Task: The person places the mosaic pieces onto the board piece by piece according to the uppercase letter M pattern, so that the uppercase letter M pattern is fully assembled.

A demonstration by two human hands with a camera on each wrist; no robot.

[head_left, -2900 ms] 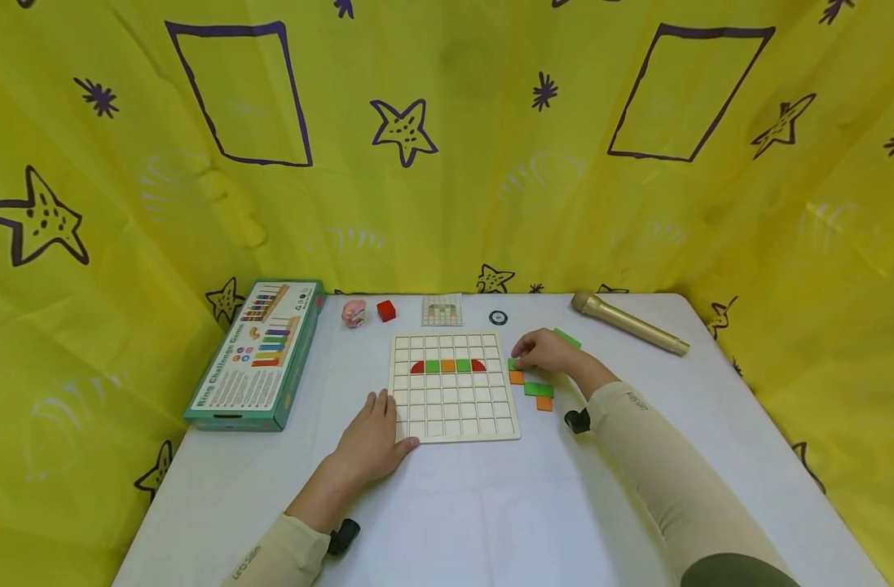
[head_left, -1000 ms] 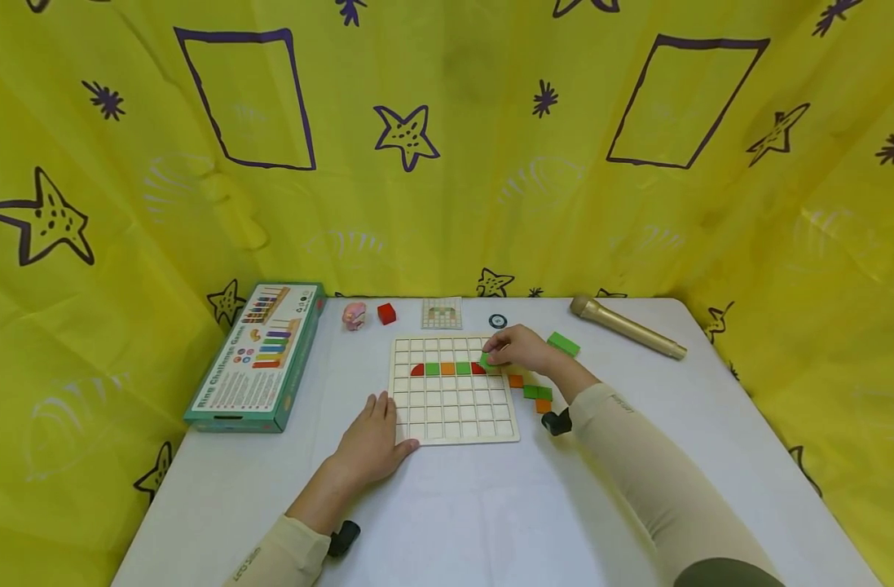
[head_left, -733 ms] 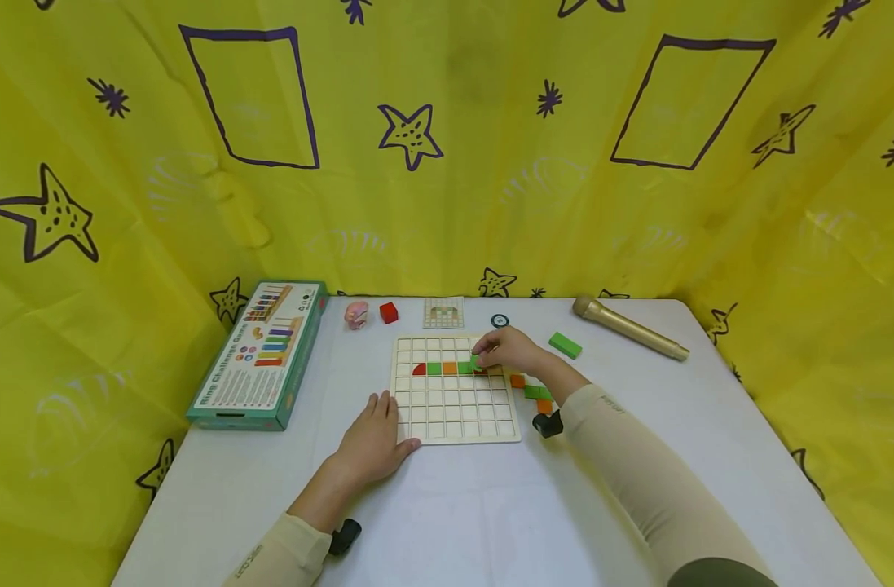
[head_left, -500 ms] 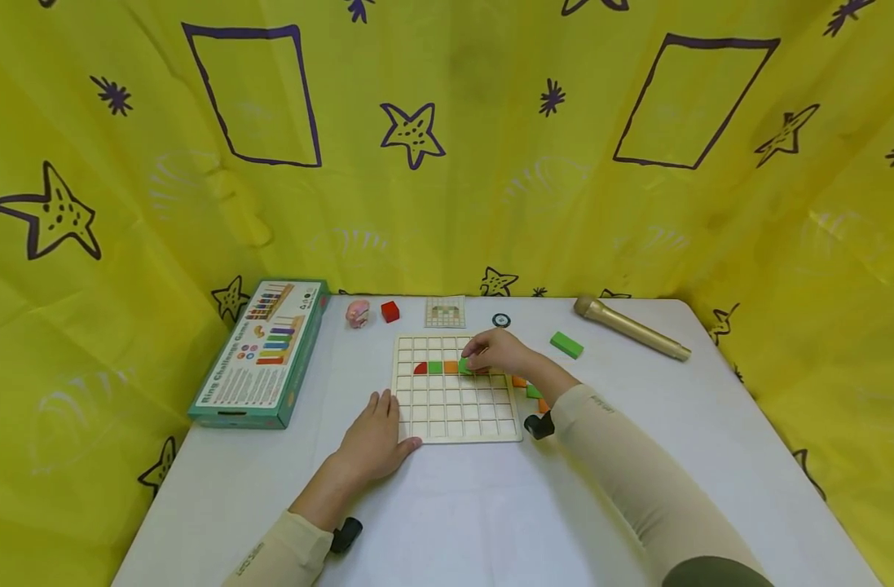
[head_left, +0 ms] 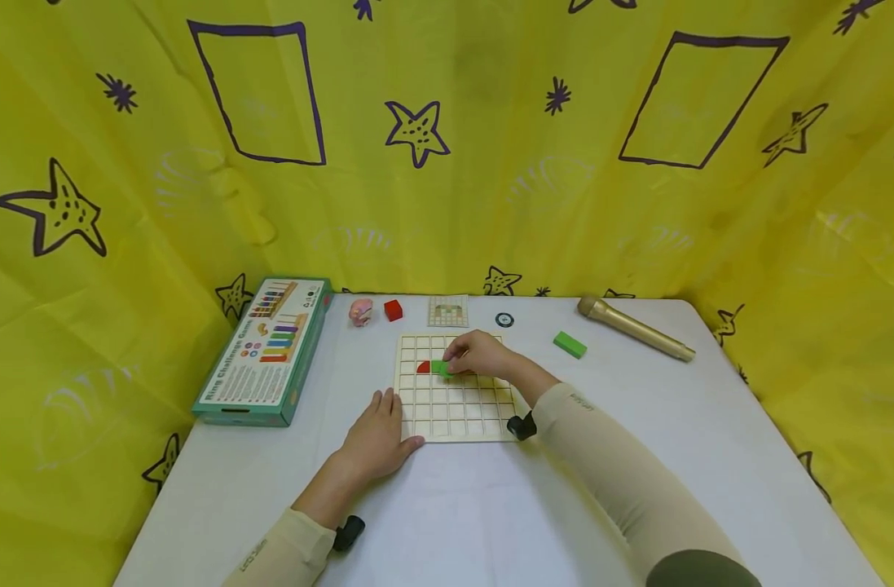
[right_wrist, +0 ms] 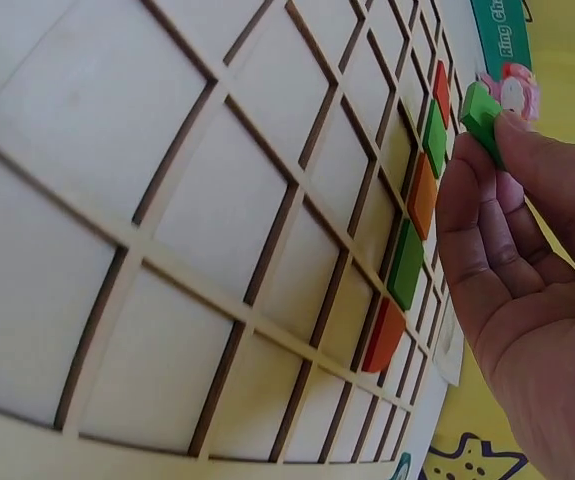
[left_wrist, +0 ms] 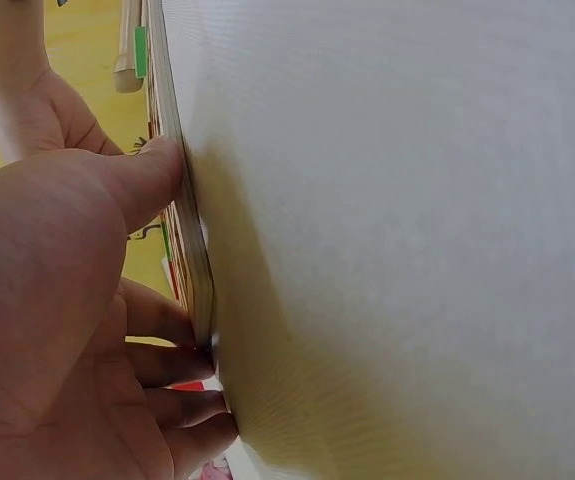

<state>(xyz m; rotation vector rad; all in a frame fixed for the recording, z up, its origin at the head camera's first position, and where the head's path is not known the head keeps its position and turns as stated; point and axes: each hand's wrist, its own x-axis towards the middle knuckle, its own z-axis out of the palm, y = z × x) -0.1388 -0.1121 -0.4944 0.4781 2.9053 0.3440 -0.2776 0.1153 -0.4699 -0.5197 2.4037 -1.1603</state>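
Left hand (head_left: pixel 376 438): laid flat on the white bench (head_left: pixel 491 522), fingers straight, thumb pressed against the near left edge of the pale wooden grid board (head_left: pixel 454 420). Small green wooden block (right_wrist: pixel 480 118): pinched in the grip of the right hand (head_left: pixel 479 356), held tilted just above the board's row of red, green and orange tiles (right_wrist: pixel 409 262); long axis cannot be told. Right forearm is stretched across the board's right side.

pale matt wood grid board (right_wrist: pixel 167 220); glossy painted green block (right_wrist: pixel 479 118); smooth white table (head_left: pixel 491 505).
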